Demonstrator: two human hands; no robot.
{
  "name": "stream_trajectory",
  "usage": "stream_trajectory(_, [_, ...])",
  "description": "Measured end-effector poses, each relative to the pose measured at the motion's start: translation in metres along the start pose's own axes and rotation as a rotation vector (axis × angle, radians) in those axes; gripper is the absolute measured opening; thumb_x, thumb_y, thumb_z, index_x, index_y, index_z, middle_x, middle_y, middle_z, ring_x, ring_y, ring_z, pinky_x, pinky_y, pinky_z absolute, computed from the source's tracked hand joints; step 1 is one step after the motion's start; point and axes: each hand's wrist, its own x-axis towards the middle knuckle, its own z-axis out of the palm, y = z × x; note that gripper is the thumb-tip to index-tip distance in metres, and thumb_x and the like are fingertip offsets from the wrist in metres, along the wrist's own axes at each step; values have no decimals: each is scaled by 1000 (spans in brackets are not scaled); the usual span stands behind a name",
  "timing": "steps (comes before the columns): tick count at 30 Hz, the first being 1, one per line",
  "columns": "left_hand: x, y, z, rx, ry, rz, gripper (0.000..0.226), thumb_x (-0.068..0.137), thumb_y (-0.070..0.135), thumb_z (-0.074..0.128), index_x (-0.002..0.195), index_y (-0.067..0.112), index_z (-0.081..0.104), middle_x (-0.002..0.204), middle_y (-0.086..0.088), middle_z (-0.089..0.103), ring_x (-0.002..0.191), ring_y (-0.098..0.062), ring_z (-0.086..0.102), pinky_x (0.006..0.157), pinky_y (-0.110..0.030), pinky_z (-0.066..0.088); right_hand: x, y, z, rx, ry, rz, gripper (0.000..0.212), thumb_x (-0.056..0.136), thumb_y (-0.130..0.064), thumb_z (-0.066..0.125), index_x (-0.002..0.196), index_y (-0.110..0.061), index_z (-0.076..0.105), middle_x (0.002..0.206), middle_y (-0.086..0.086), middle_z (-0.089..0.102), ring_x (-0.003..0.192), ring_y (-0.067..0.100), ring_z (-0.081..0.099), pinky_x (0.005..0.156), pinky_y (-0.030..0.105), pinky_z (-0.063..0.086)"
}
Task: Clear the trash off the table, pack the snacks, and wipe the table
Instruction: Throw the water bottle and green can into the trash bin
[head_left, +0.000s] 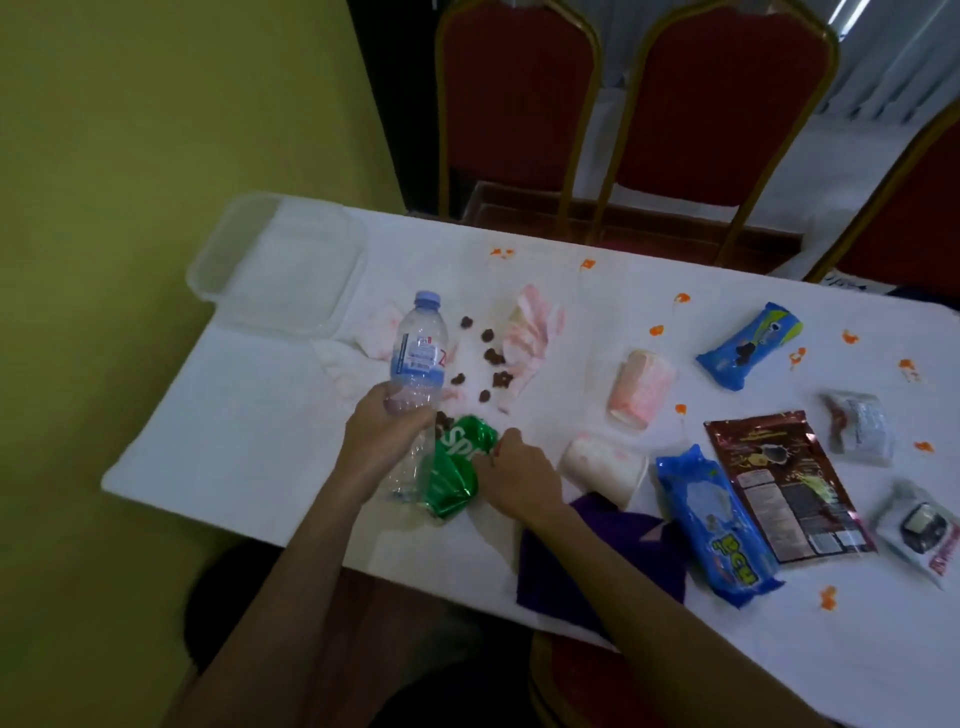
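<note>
My left hand (387, 431) grips an empty clear plastic water bottle (418, 348) around its lower half, its blue cap pointing away from me. Right beside it, my right hand (511, 470) holds a crushed green soda can (454, 475) on the white tablecloth (249, 415). Several brown snack pieces (493, 358) lie scattered just beyond the can. Stained tissues (535, 332) and two tipped paper cups (641, 387) (605, 465) lie close by. Snack packets lie to the right: two blue ones (748, 345) (714, 519) and a brown pouch (784, 488).
A clear plastic container (280, 265) stands at the table's far left corner. A purple cloth (597, 551) lies at the near edge under my right forearm. Orange crumbs (657, 330) dot the cloth. Small wrapped snacks (857, 426) (919, 525) lie far right. Red chairs (717, 114) stand behind the table.
</note>
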Motion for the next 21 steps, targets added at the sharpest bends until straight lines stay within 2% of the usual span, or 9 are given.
stream_trajectory(2, [-9,-19,-9,29,5,-33,61,65,36,71,124,26,59,107,3,69,93,-13,67,77,-33,55,2,0,10,-36,-56,68,41,93,-52,48,107,-13,48,95,5,64,83,23,67,76,41,59])
stream_trajectory(4, [-14,-37,-14,27,13,-68,60,73,31,73,130,23,55,106,5,66,92,-11,65,72,-28,50,6,1,18,9,-83,106,39,91,-53,51,94,-15,55,80,3,70,67,21,71,68,38,62])
stream_trajectory(6, [-16,-51,-16,25,13,-92,63,78,27,72,137,23,49,109,4,62,96,-12,62,76,-29,48,10,1,25,52,-65,108,40,89,-55,52,90,-16,59,73,2,71,60,19,71,65,37,63])
stream_trajectory(8, [-18,-62,-17,22,13,-109,65,79,24,71,140,20,48,111,2,61,97,-14,61,77,-28,47,11,3,32,71,-45,80,41,90,-56,51,90,-16,60,76,3,71,66,20,71,69,40,63])
stream_trajectory(10, [-20,-69,-18,19,18,-111,57,80,21,71,134,21,51,100,9,61,88,-7,60,70,-25,45,8,2,37,115,-41,69,34,93,-48,53,89,-15,61,79,4,72,70,20,71,70,40,62])
stream_trajectory(14, [-22,-78,-22,-5,9,-84,48,82,22,71,127,24,54,94,14,59,85,0,57,66,-20,44,-2,-5,33,228,25,56,19,96,-33,55,95,-13,54,86,1,66,74,13,65,60,29,56])
stream_trajectory(16, [-24,-81,-25,-14,2,-77,49,82,21,70,127,25,54,99,9,62,86,-1,58,67,-20,44,-7,-8,32,315,63,52,14,95,-29,55,95,-16,52,93,2,66,83,16,67,70,37,61])
stream_trajectory(18, [-26,-86,-30,-8,-5,-85,50,80,23,71,127,25,53,112,2,64,92,-8,61,72,-24,45,-15,-14,31,396,97,53,10,94,-26,55,91,-18,50,96,4,66,88,19,67,75,47,61])
stream_trajectory(21, [-30,-95,-42,-20,-24,-115,68,78,25,72,141,20,48,121,0,63,103,-16,62,81,-29,47,-30,-28,33,453,143,32,12,94,-23,54,86,-18,46,94,4,64,87,19,66,71,44,62])
